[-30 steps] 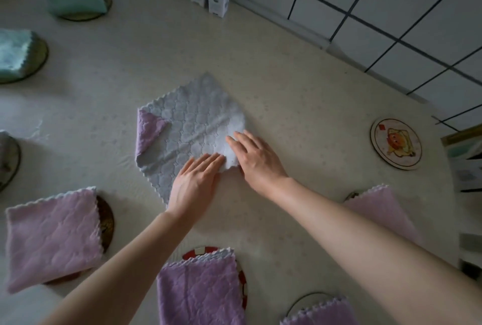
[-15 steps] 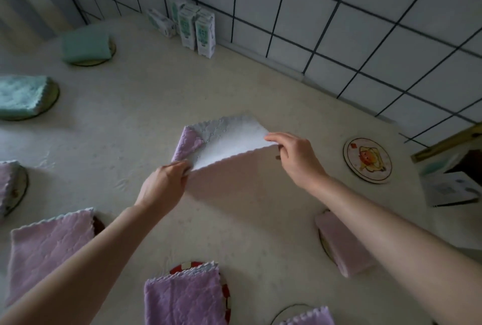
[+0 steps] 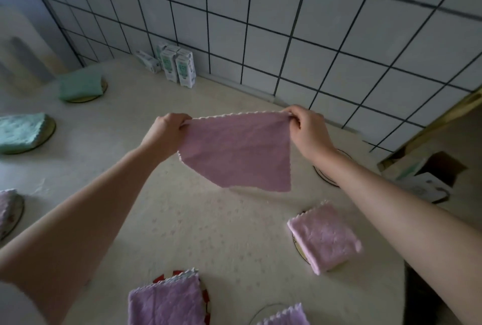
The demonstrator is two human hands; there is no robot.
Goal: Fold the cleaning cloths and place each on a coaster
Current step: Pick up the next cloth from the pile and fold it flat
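Observation:
A pink cleaning cloth (image 3: 240, 150) hangs in the air above the table, stretched by its top edge. My left hand (image 3: 167, 130) pinches its top left corner and my right hand (image 3: 306, 129) pinches its top right corner. Its lower edge dangles just above the tabletop. A bare coaster (image 3: 323, 173) lies on the table to the right, mostly hidden behind my right forearm. Other folded cloths sit on coasters: a pink one (image 3: 324, 238) at the right, a purple one (image 3: 167, 301) at the front.
Two folded green cloths (image 3: 79, 86) (image 3: 19, 131) rest on coasters at the left. Another purple cloth (image 3: 284, 315) shows at the bottom edge, one more (image 3: 6, 204) at the far left. Small cartons (image 3: 177, 65) stand against the tiled wall (image 3: 260, 24). A box (image 3: 427, 181) sits off the table's right edge.
The cloth lay flat, grey side up, under both hands. Both hands took its corners and lifted it off the table, and now it hangs spread with the pink side toward me.

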